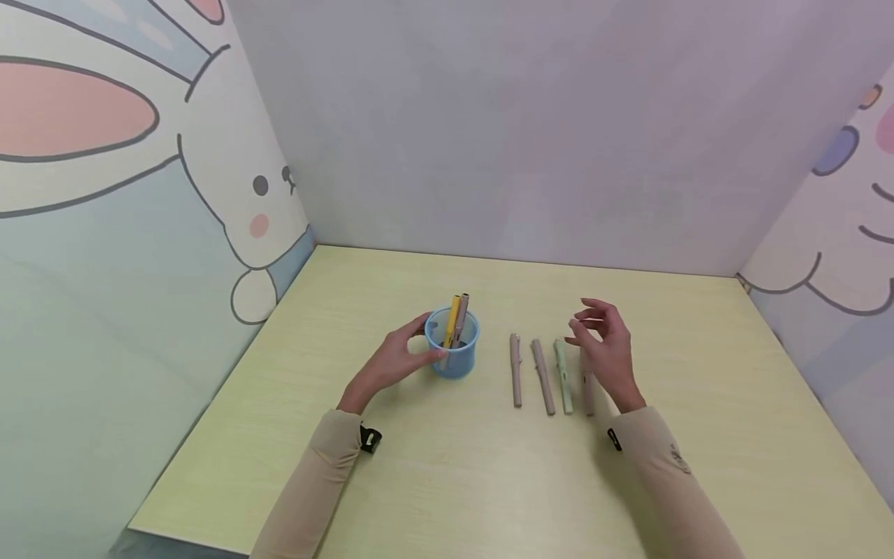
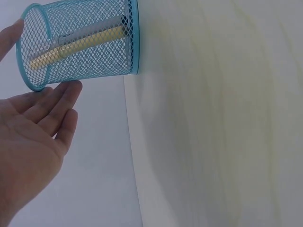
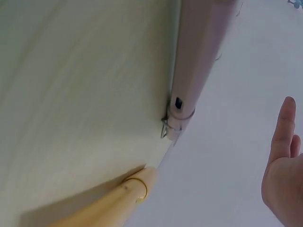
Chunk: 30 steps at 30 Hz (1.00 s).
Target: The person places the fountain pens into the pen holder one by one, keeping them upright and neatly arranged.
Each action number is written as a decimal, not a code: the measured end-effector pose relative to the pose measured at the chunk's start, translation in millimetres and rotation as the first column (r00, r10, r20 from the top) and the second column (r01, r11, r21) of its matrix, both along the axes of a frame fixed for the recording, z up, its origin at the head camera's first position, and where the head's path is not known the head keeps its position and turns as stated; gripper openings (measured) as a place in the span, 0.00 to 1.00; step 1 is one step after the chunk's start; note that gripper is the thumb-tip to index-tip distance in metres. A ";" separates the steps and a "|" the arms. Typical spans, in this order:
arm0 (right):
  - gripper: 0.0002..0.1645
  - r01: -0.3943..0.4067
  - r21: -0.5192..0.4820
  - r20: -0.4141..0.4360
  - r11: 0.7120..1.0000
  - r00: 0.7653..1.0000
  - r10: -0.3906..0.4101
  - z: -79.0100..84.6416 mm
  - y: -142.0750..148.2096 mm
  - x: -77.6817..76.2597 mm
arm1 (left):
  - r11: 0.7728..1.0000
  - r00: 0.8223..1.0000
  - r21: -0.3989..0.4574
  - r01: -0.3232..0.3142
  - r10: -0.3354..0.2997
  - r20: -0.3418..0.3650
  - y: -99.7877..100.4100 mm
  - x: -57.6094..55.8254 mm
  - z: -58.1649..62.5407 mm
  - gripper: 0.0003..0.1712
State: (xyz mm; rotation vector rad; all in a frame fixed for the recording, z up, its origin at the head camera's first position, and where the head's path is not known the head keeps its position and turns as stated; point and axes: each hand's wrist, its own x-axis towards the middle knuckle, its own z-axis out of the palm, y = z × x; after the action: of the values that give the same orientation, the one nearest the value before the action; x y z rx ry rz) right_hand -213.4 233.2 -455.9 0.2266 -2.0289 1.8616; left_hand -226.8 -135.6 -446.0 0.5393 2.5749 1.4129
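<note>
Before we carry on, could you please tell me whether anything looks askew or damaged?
Nothing stands out: the cup is upright with the left hand on it, two pens lean inside, and the others lie in a loose row.

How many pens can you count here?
7: yellow pen and greyish pen in the cup; on the table, three greyish pens, green pen and second yellow pen, seen only from right wrist. The right hand may hide more.

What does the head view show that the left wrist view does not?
Only the head view: the right hand, four pens on the table, a rabbit drawing. Only the left wrist view: the palm of the left hand and the mesh weave of the pen cup. Both: that hand holding the cup, with a yellow pen and a greyish pen inside.
</note>
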 end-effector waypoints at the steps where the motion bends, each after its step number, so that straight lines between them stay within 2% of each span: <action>1: 0.26 0.003 0.002 0.001 1.000 1.000 -0.003 0.4 2.4 0.5 | 1.000 1.000 0.000 -0.001 0.001 0.002 0.1 -0.2 -0.1 0.46; 7: 0.23 0.037 0.030 0.026 0.999 0.999 -0.038 3.3 19.2 5.3 | 1.000 1.000 0.003 0.000 0.000 0.007 -0.1 -1.4 -0.9 0.47; 12: 0.23 0.048 0.102 0.098 0.994 0.993 -0.058 2.8 35.4 9.4 | 1.000 1.000 0.003 0.009 -0.009 0.002 -0.9 -3.4 -2.9 0.47; 20: 0.31 -0.013 0.272 0.248 0.962 0.967 -0.057 2.1 57.3 13.7 | 1.000 0.999 0.014 0.022 -0.022 -0.026 -1.4 -4.6 -3.8 0.46; 25: 0.32 -0.024 0.319 0.307 0.948 0.949 -0.079 1.3 67.4 15.4 | 1.000 0.999 0.013 0.024 -0.024 -0.026 -1.3 -5.3 -4.3 0.46; 30: 0.34 -0.066 0.347 0.359 0.936 0.931 -0.068 0.4 75.2 18.4 | 1.000 1.000 0.015 0.022 -0.022 -0.014 -0.5 -4.7 -3.8 0.46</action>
State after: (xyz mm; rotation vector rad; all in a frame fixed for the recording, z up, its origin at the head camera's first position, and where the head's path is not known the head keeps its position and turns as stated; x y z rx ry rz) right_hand -195.0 308.4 -455.5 -0.0366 -2.6166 1.6140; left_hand -231.5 -136.1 -449.8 0.5800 2.5630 1.4278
